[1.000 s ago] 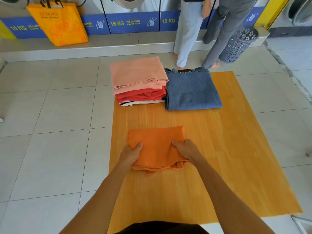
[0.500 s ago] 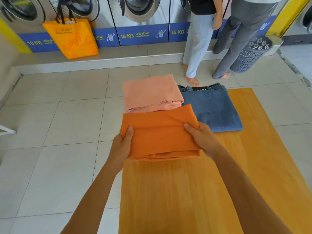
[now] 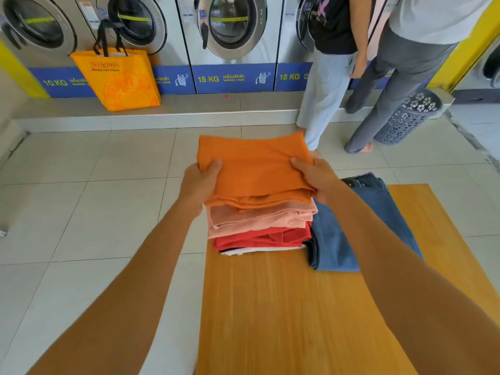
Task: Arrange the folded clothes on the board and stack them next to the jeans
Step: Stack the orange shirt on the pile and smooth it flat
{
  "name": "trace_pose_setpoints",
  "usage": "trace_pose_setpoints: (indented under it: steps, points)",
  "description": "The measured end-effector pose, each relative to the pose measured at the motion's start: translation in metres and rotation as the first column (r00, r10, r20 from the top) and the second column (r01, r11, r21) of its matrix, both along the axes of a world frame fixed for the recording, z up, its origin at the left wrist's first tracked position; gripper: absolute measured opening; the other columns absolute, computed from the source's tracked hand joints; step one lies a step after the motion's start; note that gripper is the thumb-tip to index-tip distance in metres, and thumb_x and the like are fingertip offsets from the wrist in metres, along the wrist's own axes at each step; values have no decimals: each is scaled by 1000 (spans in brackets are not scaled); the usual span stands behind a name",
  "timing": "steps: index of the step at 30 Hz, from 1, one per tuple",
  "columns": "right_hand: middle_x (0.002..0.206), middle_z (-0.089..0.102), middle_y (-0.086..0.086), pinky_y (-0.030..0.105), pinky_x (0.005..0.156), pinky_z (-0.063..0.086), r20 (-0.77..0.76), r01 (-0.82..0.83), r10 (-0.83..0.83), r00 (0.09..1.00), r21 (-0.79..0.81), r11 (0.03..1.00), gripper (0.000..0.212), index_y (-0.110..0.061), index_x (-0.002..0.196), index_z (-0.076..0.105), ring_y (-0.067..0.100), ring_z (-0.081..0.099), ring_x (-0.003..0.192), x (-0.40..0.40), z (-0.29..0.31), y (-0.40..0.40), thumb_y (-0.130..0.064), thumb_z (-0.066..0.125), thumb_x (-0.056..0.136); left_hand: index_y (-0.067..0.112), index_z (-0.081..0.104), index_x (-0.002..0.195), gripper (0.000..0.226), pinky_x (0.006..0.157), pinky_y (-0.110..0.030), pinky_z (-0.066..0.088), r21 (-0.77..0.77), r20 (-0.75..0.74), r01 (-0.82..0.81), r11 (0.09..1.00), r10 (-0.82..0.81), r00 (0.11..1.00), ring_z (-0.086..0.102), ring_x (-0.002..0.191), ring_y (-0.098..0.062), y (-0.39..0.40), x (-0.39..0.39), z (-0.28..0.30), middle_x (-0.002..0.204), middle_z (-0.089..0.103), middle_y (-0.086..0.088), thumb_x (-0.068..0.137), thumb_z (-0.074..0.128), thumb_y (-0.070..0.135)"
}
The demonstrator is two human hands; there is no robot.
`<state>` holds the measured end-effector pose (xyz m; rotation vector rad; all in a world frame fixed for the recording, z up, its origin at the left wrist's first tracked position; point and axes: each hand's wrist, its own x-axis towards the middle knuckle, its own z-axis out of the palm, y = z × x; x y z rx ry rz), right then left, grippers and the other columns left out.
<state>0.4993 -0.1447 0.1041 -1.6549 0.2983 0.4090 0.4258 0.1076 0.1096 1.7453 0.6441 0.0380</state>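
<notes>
A folded orange cloth [image 3: 254, 169] lies on top of a stack of folded clothes: a peach one [image 3: 259, 216], a red one [image 3: 259, 238] and a white one at the bottom. My left hand [image 3: 198, 182] grips the orange cloth's left edge, thumb on top. My right hand [image 3: 315, 175] grips its right edge the same way. The folded blue jeans [image 3: 359, 228] lie right beside the stack, on the far end of the wooden board [image 3: 284, 307].
Two people stand at the far right by the washing machines [image 3: 232, 28], with a grey perforated laundry basket [image 3: 408, 117] beside them. An orange shopping bag [image 3: 121, 77] sits on the raised ledge at the left. Pale floor tiles surround the board.
Both hands lifted the orange cloth from the near middle of the board and carried it forward onto the stack beside the jeans. The camera tilted up towards the machines.
</notes>
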Motion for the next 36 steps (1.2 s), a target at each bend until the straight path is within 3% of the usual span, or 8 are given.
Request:
trace_pose_setpoints:
  steps: [2, 5, 9, 13, 18, 22, 26, 36]
  points:
    - [115, 70, 15, 41, 87, 57, -14, -18, 16, 1000, -166, 986, 36, -6, 119, 66, 28, 67, 102, 0, -26, -6, -29, 70, 92, 12, 49, 137, 56, 94, -46, 53, 51, -163, 95, 994, -86, 983, 62, 110, -30, -11, -12, -32, 128, 62, -8, 94, 58, 48]
    - [100, 72, 8, 26, 60, 53, -6, -83, 84, 996, -269, 960, 25, -12, 101, 70, 15, 66, 80, 4, -43, -15, -35, 72, 89, 13, 42, 138, 61, 94, -42, 53, 125, -214, 122, 985, -93, 972, 59, 114, -29, -17, -32, -63, 130, 57, -7, 93, 59, 49]
    - [92, 74, 14, 38, 69, 54, 116, -40, 88, 989, -364, 931, 38, -4, 95, 71, 21, 64, 75, 16, -39, -19, -41, 74, 84, 15, 41, 140, 62, 83, -35, 50, 135, -161, 54, 989, -32, 986, 58, 112, -26, -5, -23, -59, 133, 55, -5, 91, 63, 47]
    - [84, 68, 11, 35, 64, 48, 100, -76, 139, 985, -474, 877, 42, -1, 95, 67, 26, 62, 79, 3, -48, -21, -43, 71, 87, 14, 42, 134, 61, 76, -34, 48, 176, -270, 121, 977, -70, 960, 56, 96, -22, -3, -21, -56, 119, 55, -4, 87, 70, 41]
    - [123, 58, 11, 47, 90, 44, 321, 135, 267, 909, -831, 539, 40, -15, 126, 53, 33, 55, 110, -1, -36, 11, -29, 61, 89, 15, 51, 117, 46, 89, -43, 50, 570, -39, -68, 819, 109, 993, 53, 107, -26, -8, -11, -45, 116, 53, -7, 84, 65, 44]
    - [158, 35, 10, 52, 114, 30, 385, 65, 559, 734, -860, 506, 48, -25, 143, 45, 31, 32, 145, -12, -32, 68, -43, 43, 99, 12, 60, 113, 52, 87, -44, 51, 565, -40, -79, 821, 123, 992, 59, 104, -27, -13, 18, -37, 110, 62, -7, 93, 47, 59]
    - [168, 9, 2, 57, 122, 11, 187, -148, 752, 632, -923, 354, 66, -36, 156, 22, 27, 7, 155, -30, -61, 102, -67, 18, 97, 14, 64, 114, 46, 77, -37, 50, 588, -142, 47, 807, 46, 989, 63, 96, -27, -2, 36, -49, 110, 68, -7, 98, 44, 52]
    - [169, 8, 3, 67, 116, 2, 201, -91, 729, 654, -936, 340, 77, -50, 155, 5, 33, 3, 154, -36, -87, 107, -84, 8, 86, 23, 61, 97, 18, 65, -23, 41, 604, 113, -175, 778, 133, 985, 55, 80, -14, 15, 29, -78, 94, 62, 4, 102, 47, 34]
